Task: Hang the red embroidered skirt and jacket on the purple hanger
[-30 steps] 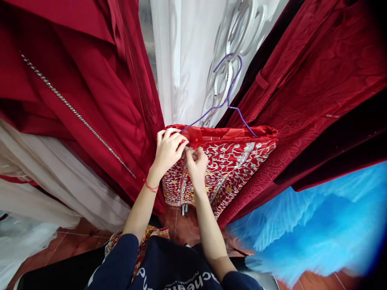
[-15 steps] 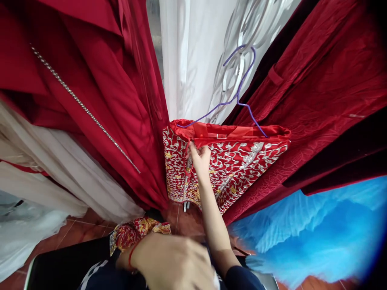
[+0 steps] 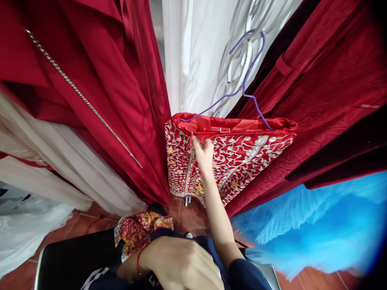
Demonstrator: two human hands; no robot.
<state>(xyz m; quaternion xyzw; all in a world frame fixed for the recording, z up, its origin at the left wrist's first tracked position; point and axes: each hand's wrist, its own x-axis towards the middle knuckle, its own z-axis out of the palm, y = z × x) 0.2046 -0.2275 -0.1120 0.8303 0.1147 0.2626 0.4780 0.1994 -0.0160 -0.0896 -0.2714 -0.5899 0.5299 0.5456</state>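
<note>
A red garment with silver and gold embroidery [image 3: 242, 157] hangs on a purple wire hanger [image 3: 244, 88] between other hanging clothes. My right hand [image 3: 204, 153] reaches up to its red top band, fingers closed in a pinch on the band's edge. My left hand [image 3: 184, 262] is down close to my chest at the bottom of the view, back of the hand showing; its fingers are hidden. A second piece of red and gold embroidered cloth [image 3: 139, 229] lies bunched just above my left wrist.
Dark red dresses [image 3: 99, 80] hang on the left, one with a line of silver beads. Dark red patterned fabric [image 3: 326, 80] hangs on the right. White curtain [image 3: 196, 52] behind, pale gowns [image 3: 45, 161] lower left, blue tulle [image 3: 317, 221] lower right, a black chair edge [image 3: 66, 257] and reddish floor tiles.
My left hand let go of the garment's top band and dropped down to my chest. My right hand stayed pinched on the band. The view tilted slightly, shifting the hanger up.
</note>
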